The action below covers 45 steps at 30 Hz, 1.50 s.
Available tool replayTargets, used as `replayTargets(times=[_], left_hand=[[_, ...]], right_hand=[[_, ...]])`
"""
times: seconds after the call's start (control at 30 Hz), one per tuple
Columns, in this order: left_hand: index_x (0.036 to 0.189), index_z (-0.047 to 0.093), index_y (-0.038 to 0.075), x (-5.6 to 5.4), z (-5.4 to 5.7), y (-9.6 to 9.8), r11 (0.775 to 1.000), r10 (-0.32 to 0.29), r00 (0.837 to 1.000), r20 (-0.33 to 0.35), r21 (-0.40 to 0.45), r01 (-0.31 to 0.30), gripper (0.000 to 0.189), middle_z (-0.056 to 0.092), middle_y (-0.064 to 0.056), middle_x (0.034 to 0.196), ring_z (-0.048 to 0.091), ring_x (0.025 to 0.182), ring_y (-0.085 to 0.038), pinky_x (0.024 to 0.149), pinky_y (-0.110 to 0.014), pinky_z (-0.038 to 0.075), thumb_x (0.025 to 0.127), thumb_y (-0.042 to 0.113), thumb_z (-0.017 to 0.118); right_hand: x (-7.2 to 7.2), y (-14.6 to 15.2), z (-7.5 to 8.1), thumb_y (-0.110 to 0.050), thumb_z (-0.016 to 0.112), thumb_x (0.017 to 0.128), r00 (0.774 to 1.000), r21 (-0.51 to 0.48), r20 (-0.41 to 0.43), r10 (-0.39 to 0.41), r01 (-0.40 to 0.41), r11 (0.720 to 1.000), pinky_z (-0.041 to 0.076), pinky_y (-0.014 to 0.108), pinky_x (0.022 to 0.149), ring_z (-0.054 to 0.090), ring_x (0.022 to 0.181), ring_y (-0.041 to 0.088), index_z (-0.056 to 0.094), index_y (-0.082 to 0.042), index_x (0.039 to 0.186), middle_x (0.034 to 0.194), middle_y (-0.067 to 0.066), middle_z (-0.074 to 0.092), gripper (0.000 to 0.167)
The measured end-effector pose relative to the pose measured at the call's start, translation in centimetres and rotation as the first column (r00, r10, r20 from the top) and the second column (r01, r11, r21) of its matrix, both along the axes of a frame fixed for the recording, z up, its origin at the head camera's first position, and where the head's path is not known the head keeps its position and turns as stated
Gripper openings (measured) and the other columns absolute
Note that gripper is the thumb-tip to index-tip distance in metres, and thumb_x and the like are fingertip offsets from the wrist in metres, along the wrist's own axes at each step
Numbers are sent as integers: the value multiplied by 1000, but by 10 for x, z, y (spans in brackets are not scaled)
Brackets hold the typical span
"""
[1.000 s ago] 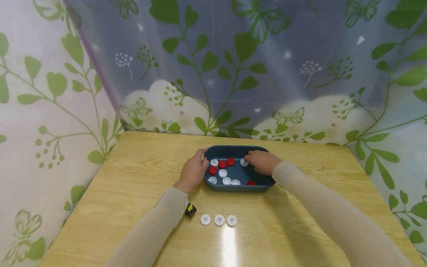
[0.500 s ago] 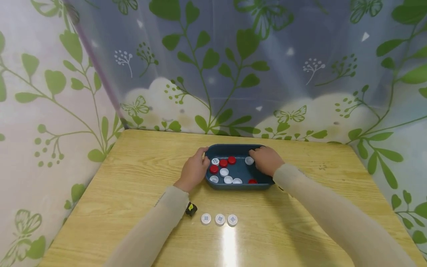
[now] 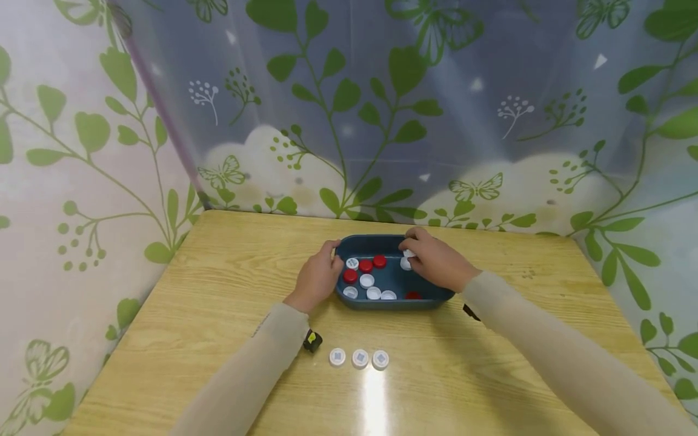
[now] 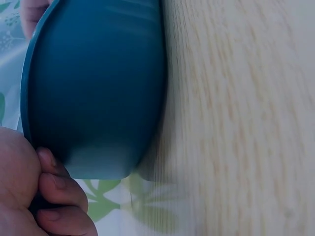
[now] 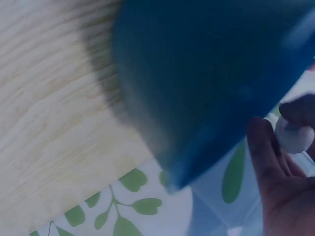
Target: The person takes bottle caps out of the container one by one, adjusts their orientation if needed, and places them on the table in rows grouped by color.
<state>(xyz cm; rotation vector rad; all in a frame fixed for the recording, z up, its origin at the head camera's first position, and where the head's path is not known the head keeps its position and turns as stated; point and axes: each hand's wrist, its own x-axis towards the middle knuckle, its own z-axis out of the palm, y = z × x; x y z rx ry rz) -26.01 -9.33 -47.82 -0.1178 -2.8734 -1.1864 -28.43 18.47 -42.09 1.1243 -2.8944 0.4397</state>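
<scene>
A dark blue oval tub (image 3: 390,305) holds several red caps (image 3: 366,266) and white caps (image 3: 367,281), mostly toward its left half. My left hand (image 3: 316,277) grips the tub's left rim; in the left wrist view its curled fingertips (image 4: 60,182) lie against the tub's outer wall (image 4: 98,88). Over the tub's right end, my right hand (image 3: 439,261) pinches a small round white cap (image 5: 294,137) between thumb and fingers. Another white cap (image 3: 405,264) lies on the tub floor just under those fingers. One red cap (image 3: 413,296) is partly hidden by the front wall.
Three white caps with a square print (image 3: 360,358) lie in a row on the wooden table (image 3: 229,266), in front of the tub. A leaf-patterned cloth (image 3: 349,163) rises behind the table. Black wrist cameras (image 3: 312,341) sit at both cuffs.
My right hand has picked up a white cap and raised it slightly over the tub's right end, with its wrist moved outward. The left hand keeps its grip on the rim.
</scene>
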Motion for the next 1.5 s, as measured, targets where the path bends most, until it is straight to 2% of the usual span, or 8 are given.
replayTargets(times=[0.13,0.43,0.6,0.73,0.93,1.17,1.37,1.5], left_hand=[[152,46,10,0,2,1,1000,1,1000,9,0,-1,45,53,-4,67,55,60,-18,57,-29,42,108,18,50],[152,46,10,1,2,2,1000,-1,1000,22,-7,1,45,51,-4,67,53,60,-18,58,-30,42,108,18,49],[152,45,11,-1,0,1,1000,0,1000,16,-10,0,45,53,-4,68,54,61,-18,58,-30,42,108,19,49],[153,45,12,-2,-2,0,1000,4,1000,22,-17,-4,46,54,-4,71,55,64,-18,60,-30,43,108,20,49],[152,45,11,-1,-1,1,1000,0,1000,22,-20,0,45,54,-4,71,54,63,-19,59,-31,43,108,20,49],[152,46,10,-1,3,1,1000,-12,1000,22,-20,12,45,54,-4,70,55,63,-18,59,-30,43,108,19,49],[151,46,9,-1,3,1,1000,-11,1000,1,-27,11,45,54,-4,70,55,62,-18,58,-30,42,108,18,50],[151,46,8,-1,1,1,1000,-15,1000,-9,-24,15,45,53,-4,70,53,61,-18,57,-30,41,107,18,50]], right_hand=[[13,1,8,-9,60,104,999,-36,34,9,-8,999,55,42,91,66,105,24,65,-3,130,128,13,63,27],[30,5,5,-12,58,105,989,26,129,77,-81,996,54,39,88,61,99,16,64,-10,133,118,5,66,29],[42,8,9,-13,57,104,991,-40,129,46,-41,998,53,35,85,59,96,12,57,-10,139,124,3,65,34],[61,7,7,-21,71,99,992,-124,-9,122,-122,985,52,28,75,58,85,5,65,-11,132,109,-5,66,35],[101,4,-6,-20,85,86,932,-146,-260,254,-298,943,43,22,71,43,86,8,74,-9,125,100,-4,53,42],[134,6,-30,-27,80,92,954,-62,-70,291,-295,953,49,23,79,48,93,6,73,-10,128,106,-7,56,41],[136,8,-49,-39,77,93,961,-7,114,252,-253,968,45,20,79,44,90,3,76,-15,124,99,-13,49,39],[133,10,-59,-42,76,93,964,12,146,222,-226,974,46,22,80,45,90,2,74,-18,129,101,-14,51,43]])
